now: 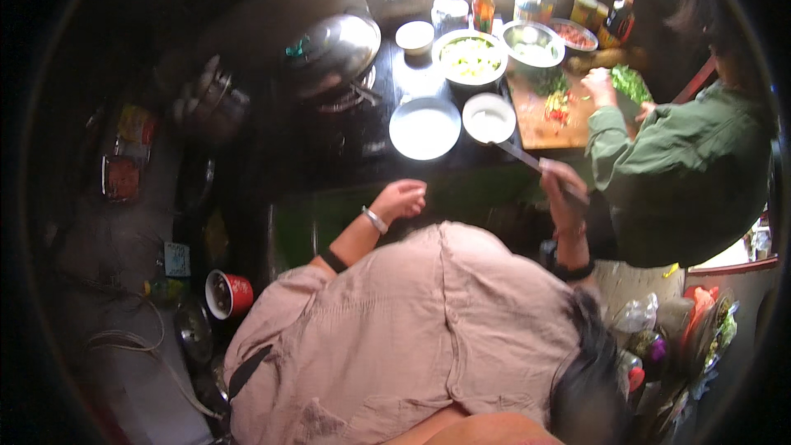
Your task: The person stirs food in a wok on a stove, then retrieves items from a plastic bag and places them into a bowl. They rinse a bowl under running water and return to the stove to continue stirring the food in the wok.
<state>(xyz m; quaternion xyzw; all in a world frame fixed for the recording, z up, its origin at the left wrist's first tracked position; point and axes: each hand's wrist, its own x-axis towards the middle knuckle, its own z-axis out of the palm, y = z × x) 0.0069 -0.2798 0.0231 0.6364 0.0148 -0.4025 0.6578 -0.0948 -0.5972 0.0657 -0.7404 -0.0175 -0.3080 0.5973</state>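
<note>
My right hand (563,191) grips the handle of a long metal cooking utensil (520,155). Its far end reaches the near rim of a small white bowl (489,112) with pale contents; the utensil's head is not clear. In front of my body, my left hand (405,199) hangs with fingers loosely curled and nothing visible in them. Just beyond it, on the dark counter, sits a shallow pale dish (425,130), washed out by glare. Behind the bowls stands a metal basin (437,68) of chopped pale-green vegetables (471,57).
A lidded wok (346,43) sits on a gas stove (352,102) at left. To my right, a co-worker (686,154) in a green jacket handles leafy greens (627,82) over a wooden cutting board (559,130) with chopped peppers (557,108). Sauce bottles (484,6) line the window.
</note>
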